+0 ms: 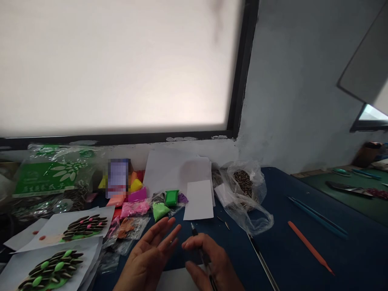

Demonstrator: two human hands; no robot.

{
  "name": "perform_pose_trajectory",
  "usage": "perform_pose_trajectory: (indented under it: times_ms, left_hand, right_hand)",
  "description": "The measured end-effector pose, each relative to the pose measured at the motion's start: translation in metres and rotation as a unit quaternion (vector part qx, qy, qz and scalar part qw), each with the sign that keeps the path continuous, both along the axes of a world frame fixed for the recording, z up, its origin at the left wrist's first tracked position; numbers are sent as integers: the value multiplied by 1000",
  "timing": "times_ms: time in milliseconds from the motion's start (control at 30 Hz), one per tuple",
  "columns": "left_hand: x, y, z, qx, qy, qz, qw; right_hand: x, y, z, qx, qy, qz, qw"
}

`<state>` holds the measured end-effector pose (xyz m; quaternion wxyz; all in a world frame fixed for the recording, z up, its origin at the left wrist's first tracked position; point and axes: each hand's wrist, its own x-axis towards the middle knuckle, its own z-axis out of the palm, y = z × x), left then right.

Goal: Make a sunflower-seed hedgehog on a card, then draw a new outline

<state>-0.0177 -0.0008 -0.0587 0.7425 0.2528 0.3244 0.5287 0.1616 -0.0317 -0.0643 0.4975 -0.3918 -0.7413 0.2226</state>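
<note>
My left hand (150, 256) is raised over the table's near edge, palm turned inward and fingers spread, with nothing in it. Beside it, my right hand (220, 262) grips a pen (194, 230) with a clear barrel, its tip pointing up and away from me. Below both hands lies a white sheet of paper (174, 281), partly covered by them. Farther back is a small blank white card (199, 200), touched by neither hand. Packets of coloured modelling clay, among them a light green one (160, 211) and a dark green one (171, 198), lie beyond my left hand.
Left are papers bearing seed-and-clay pictures (56, 266) and a green printed bag (51, 173). A plastic bag of striped seeds (242, 184) stands at the back. On the right lie a metallic rod (263, 260), an orange clay tool (311, 246) and blue tweezers (318, 217).
</note>
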Motion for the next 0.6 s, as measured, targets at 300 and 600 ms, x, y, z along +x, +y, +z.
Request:
perform_pose_trajectory:
  times_ms: [300, 600]
  left_hand:
    - [7, -13, 14, -18, -68, -95, 993]
    - [10, -15, 12, 88, 139, -86, 983]
  right_hand:
    - [5, 17, 17, 156, -32, 38, 987]
    - [9, 14, 34, -157, 79, -17, 984]
